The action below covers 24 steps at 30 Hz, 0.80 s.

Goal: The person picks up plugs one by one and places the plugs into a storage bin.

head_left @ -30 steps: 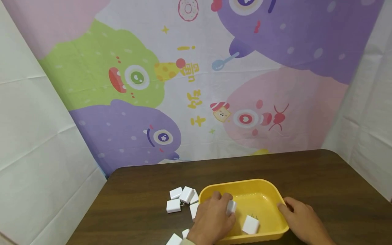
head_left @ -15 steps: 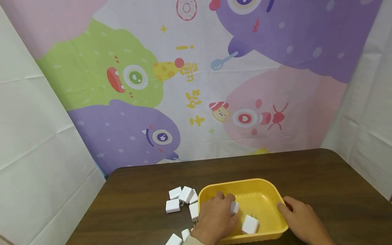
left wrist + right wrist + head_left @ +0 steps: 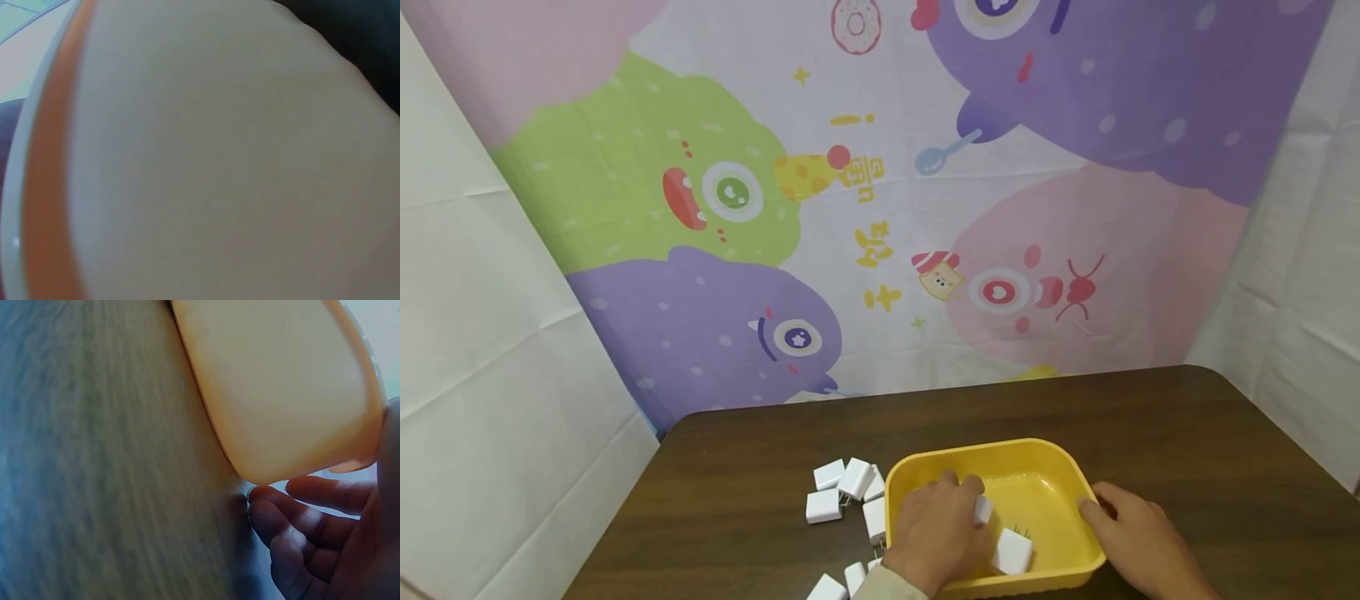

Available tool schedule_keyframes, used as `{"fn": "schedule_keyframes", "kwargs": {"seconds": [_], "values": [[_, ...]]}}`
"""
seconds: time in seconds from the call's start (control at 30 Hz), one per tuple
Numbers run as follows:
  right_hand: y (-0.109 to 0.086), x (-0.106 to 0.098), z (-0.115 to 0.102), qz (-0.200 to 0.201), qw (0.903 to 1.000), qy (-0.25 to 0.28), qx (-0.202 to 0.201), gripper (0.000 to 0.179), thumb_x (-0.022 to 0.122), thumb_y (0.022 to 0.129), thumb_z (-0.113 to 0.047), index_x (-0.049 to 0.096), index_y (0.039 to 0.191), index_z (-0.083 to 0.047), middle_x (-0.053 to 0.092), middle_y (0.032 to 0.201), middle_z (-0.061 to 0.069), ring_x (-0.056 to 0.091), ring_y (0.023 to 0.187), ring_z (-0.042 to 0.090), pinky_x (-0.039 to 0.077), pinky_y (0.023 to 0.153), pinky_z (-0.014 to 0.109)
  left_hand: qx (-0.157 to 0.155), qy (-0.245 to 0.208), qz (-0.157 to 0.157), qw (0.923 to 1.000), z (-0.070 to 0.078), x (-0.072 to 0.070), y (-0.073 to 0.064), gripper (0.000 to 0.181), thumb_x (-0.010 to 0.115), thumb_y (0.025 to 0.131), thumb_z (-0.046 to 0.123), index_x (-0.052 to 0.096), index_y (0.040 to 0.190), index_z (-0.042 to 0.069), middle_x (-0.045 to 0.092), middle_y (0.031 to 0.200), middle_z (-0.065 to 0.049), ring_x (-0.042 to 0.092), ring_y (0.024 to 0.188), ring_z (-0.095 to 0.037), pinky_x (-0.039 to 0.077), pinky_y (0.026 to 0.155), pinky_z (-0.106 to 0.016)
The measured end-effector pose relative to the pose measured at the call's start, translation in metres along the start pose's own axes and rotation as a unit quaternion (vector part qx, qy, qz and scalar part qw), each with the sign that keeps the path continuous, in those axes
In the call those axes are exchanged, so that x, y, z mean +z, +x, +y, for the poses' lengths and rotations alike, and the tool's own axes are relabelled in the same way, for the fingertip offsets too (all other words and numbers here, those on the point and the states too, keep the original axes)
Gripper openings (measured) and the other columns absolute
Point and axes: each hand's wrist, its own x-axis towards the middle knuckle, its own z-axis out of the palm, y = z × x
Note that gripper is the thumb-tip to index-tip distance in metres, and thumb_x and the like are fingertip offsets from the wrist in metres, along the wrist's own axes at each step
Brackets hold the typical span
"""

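A yellow plastic bin point(image 3: 1054, 525) stands on the table, and my left hand point(image 3: 942, 529) reaches inside it. Its curled fingers hold a white plug-in charger point(image 3: 983, 510), mostly hidden behind them. Just to the right, another white charger point(image 3: 1013, 552) lies on the bin floor with its prongs pointing away. My right hand point(image 3: 1138, 533) grips the bin's right side, thumb over the rim. From the right wrist, the fingers point(image 3: 300, 515) appear curled against the outside of the bin wall point(image 3: 281, 381). A blurred pale surface with an orange band point(image 3: 53, 150) fills most of the left wrist view.
Left of the bin, several white chargers point(image 3: 824, 506) lie in a loose pile on the dark wooden table point(image 3: 737, 500). More chargers point(image 3: 827, 587) are at the lower frame edge. A cartoon-printed cloth point(image 3: 895, 250) hangs behind, with white cloth at both sides.
My left hand has shifted slightly right inside the bin, carrying the charger toward the one lying there. My right hand and the bin stay in place.
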Motion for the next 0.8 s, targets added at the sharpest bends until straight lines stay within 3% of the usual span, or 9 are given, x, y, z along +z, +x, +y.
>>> {"fn": "schedule_keyframes", "kwargs": {"seconds": [0.17,0.57,0.8], "values": [[0.0,0.0,0.0,0.0,1.0,0.001,-0.001,0.032,0.048,0.103,-0.041,0.059,0.095,-0.011,0.051,0.07,0.004,0.049,0.062,0.02,0.037,0.057,0.033,-0.002,0.007,-0.01,0.9999,0.004,0.001,0.004,0.021,0.07,0.084,0.034,0.069,0.1,0.021,0.053,0.077,0.001,0.046,0.058,-0.014,0.036,0.049,-0.031],[0.0,0.001,0.0,0.001,1.0,0.004,-0.005,0.032,0.049,0.103,-0.041,0.06,0.096,-0.012,0.052,0.07,0.004,0.049,0.062,0.02,0.037,0.057,0.033,-0.017,0.01,-0.042,0.9989,0.01,0.005,0.01,0.025,0.074,0.08,0.031,0.068,0.102,0.021,0.052,0.079,0.001,0.048,0.06,-0.014,0.039,0.051,-0.031],[-0.001,0.001,-0.002,0.006,1.0,0.0,-0.004,0.03,0.049,0.103,-0.039,0.061,0.096,-0.012,0.052,0.07,0.004,0.05,0.063,0.019,0.038,0.058,0.033,-0.016,0.016,-0.044,0.9988,0.014,0.009,0.014,0.028,0.075,0.078,0.03,0.068,0.104,0.021,0.052,0.078,0.001,0.048,0.059,-0.015,0.038,0.05,-0.031]]}}
